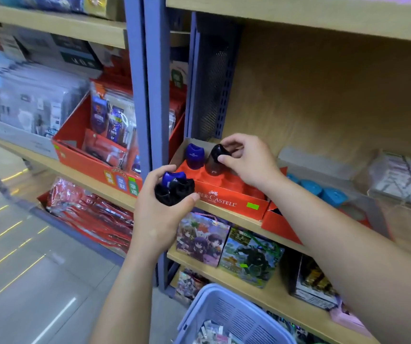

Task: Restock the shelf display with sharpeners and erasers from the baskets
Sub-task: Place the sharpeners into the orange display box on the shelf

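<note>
A red display box (226,198) marked Faber-Castell sits on the wooden shelf (236,218). One blue sharpener (195,155) stands upright in its back left slot. My right hand (247,160) pinches a black sharpener (216,158) right beside the blue one, at the slot next to it. In front of the box's left corner, my left hand (159,207) grips a bunch of sharpeners (174,187), one blue and two black. A lilac basket (226,316) with small packets stands low down in front of the shelves.
Blue round items (320,191) lie in a red tray right of the box, then a clear acrylic bin (403,180). A blue steel upright (156,95) divides the bays; a red carton of packaged goods (100,155) fills the left bay. Picture boxes (226,244) line the shelf below.
</note>
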Demonstrator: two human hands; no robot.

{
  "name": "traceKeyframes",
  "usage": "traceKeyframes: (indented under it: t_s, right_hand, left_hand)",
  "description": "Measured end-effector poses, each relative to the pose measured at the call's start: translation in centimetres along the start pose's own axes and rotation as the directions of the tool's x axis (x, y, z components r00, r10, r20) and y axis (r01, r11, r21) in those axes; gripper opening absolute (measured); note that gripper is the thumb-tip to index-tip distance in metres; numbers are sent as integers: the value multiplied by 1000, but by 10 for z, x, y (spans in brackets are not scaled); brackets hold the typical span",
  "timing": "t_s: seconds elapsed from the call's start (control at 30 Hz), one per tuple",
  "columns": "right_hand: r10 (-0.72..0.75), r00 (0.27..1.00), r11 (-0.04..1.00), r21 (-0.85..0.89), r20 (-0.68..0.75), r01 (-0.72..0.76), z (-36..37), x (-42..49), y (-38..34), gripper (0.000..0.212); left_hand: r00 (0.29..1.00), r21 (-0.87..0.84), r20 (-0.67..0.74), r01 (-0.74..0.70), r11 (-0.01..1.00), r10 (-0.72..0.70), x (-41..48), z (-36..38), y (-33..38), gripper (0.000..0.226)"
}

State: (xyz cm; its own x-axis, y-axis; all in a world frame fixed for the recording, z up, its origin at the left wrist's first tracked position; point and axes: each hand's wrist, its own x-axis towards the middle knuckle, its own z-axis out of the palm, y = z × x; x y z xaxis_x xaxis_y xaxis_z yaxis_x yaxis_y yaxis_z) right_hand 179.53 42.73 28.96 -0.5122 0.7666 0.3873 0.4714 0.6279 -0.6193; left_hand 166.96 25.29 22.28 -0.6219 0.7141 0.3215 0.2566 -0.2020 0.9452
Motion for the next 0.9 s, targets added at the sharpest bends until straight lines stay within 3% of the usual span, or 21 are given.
traceKeyframes:
  t_s: [0.27,0.9]
  right_hand:
    - [-21,998,978,-204,67,34,8,2,1,37]
    - [-33,980,963,-256,195,83,5,-1,-4,46]
  left_hand:
    - [1000,-24,-2,16,1000,-16,0,5,1,62]
    - [999,-28,17,40,999,-40,-2,12,3,61]
